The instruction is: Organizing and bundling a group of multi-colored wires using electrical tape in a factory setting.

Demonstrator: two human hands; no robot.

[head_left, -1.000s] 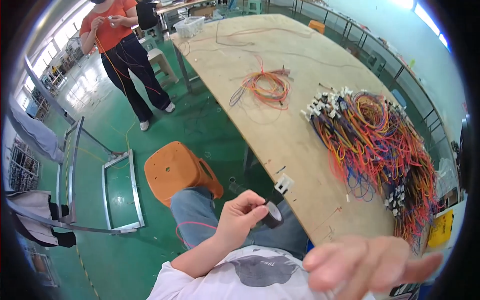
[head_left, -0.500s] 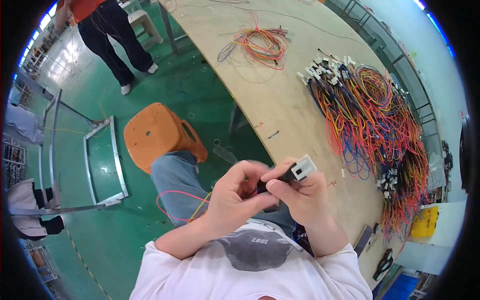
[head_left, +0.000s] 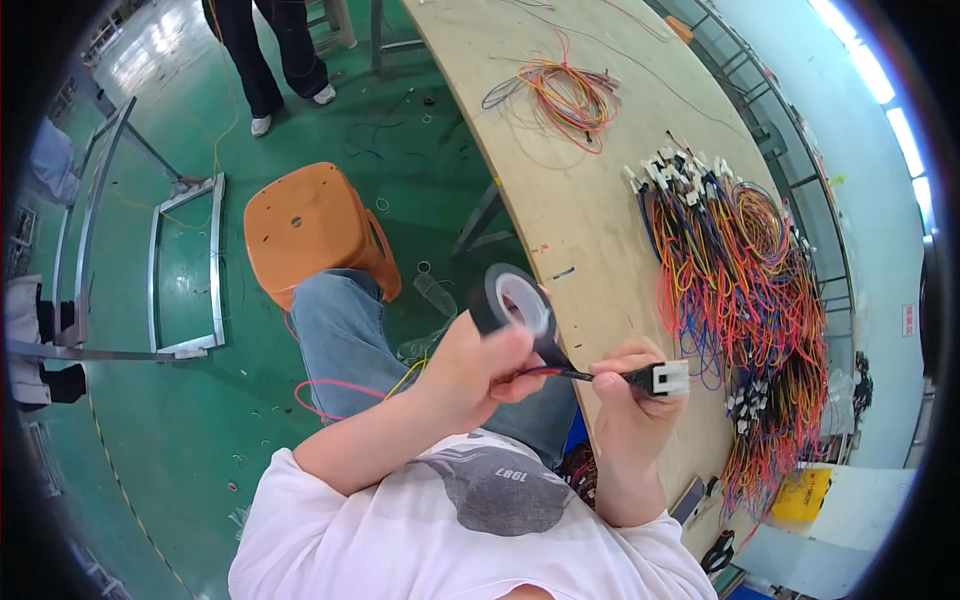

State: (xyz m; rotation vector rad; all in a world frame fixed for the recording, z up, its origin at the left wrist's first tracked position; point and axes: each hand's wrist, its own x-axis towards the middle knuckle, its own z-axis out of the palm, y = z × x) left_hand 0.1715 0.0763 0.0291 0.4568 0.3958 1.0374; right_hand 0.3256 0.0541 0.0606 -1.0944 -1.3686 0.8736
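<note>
My left hand [head_left: 468,368] is closed around a roll of black electrical tape [head_left: 488,304], whose pale core faces up and right. A strip of tape stretches from the roll down to a wire harness [head_left: 562,373]. Red and dark wires of that harness pass beneath the fingers of this hand. My right hand [head_left: 632,415] pinches the harness at its black-wrapped end, just behind a white plastic connector [head_left: 674,378]. Pink and yellow wires [head_left: 345,383] trail off left of my left wrist, over my leg.
A wooden table [head_left: 540,215] runs along my right, bearing a large heap of wire harnesses [head_left: 740,290] and a coiled bundle [head_left: 575,98] farther off. An orange stool [head_left: 305,225] stands at the left, near my knee. Beyond it are a metal frame [head_left: 217,265] and a standing person [head_left: 270,60].
My hands have moved apart, the right one going rightward with the connector. The tape roll now shows above my left hand, with a strip drawn out. The head view has shifted.
</note>
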